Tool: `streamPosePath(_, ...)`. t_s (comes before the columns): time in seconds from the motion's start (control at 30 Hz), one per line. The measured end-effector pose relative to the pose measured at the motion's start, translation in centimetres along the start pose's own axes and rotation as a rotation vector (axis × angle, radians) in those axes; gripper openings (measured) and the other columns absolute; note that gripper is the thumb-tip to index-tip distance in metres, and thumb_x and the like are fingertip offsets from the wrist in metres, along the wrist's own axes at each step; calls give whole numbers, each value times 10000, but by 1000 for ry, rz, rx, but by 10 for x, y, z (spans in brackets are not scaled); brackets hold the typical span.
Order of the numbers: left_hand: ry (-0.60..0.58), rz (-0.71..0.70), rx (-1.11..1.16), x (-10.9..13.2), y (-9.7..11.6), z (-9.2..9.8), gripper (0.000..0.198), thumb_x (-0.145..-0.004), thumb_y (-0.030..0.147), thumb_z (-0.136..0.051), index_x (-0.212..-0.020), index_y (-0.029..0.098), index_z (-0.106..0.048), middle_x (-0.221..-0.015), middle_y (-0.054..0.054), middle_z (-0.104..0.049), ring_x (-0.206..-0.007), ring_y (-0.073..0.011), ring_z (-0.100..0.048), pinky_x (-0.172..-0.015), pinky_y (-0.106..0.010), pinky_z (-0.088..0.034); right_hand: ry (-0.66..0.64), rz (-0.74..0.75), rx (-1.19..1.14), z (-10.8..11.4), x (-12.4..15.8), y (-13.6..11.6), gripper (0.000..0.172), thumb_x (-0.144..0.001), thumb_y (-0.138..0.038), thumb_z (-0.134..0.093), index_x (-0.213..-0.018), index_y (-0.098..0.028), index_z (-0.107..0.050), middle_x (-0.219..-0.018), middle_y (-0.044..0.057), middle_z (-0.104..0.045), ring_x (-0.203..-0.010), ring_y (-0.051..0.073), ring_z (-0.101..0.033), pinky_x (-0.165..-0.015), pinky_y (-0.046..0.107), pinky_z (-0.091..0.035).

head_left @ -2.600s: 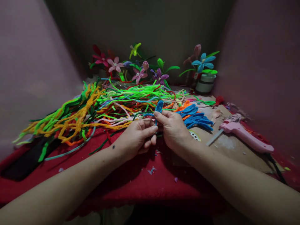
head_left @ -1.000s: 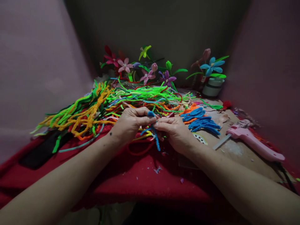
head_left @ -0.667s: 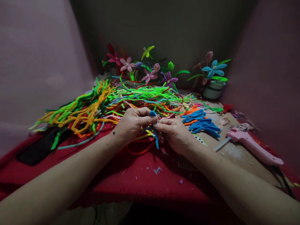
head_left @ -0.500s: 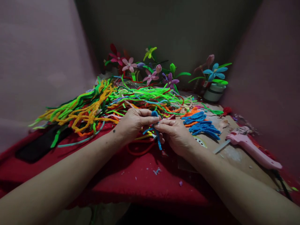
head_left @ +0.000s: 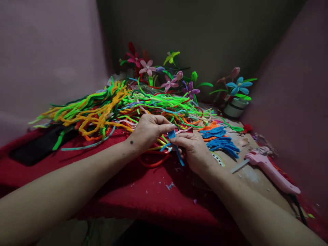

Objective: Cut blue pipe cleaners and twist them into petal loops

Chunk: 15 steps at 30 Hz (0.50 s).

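Note:
Between my two hands is a blue pipe cleaner (head_left: 172, 135), bent into a narrow shape with its loose ends hanging down. My left hand (head_left: 152, 131) pinches its upper end between thumb and fingers. Lower down, my right hand (head_left: 193, 148) grips the same piece with thumb and forefinger; its other fingers are partly hidden. Just right of my right hand lie bent blue pipe cleaner pieces (head_left: 222, 145) beside orange pieces (head_left: 208, 128). Behind my hands spreads a big heap of green pipe cleaners (head_left: 164, 100).
A pink glue gun (head_left: 274, 171) with a cord lies at right on a brown board (head_left: 253, 174). Pipe-cleaner flowers (head_left: 147, 67) stand at the back, near a jar (head_left: 235, 107) at right. A dark flat object (head_left: 33, 148) lies left on the red cloth (head_left: 153, 201).
The view has shifted slightly. My left fingers have moved up to the top of the blue pipe cleaner, and its hanging end now slants further right. Both hands still hold it.

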<state>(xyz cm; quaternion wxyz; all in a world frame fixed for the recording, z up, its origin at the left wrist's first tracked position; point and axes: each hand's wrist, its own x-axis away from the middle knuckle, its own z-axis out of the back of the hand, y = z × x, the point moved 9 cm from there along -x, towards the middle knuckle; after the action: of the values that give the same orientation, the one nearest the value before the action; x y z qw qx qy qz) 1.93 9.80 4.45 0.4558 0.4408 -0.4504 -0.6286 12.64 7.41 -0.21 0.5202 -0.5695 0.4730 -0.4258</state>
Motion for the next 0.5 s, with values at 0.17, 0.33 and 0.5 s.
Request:
streamPosePath(0.17,-163,94,157,-4,-12,-9,138,-653,278,-670,-659,148,-625,-494,30,-513,-386,-45,-377,-384,-186,-241,-8,9,-25,0,0,0,211,-649,-232,-610,-484,-169,-494,-421,-58,-407,-368,60,-288,-395,245,-193)
streamPosePath(0.33,-321,57,132,-5,-4,-12,148,-652,280,-678,-717,156,-630,-551,13,-565,-385,-43,-402,-377,-181,-276,-17,-8,-45,-1,2,3,240,-632,-224,-620,-455,-168,-469,-416,-56,-403,-380,62,-294,-404,242,-203)
streamPosePath(0.5,-289,3,22,-5,6,-5,154,-638,277,-685,-621,146,-605,-496,7,-551,-372,-54,-418,-357,-182,-272,-34,-45,-44,-3,4,6,220,-631,-224,-631,-470,-167,-492,-422,-53,-410,-398,65,-314,-419,235,-221)
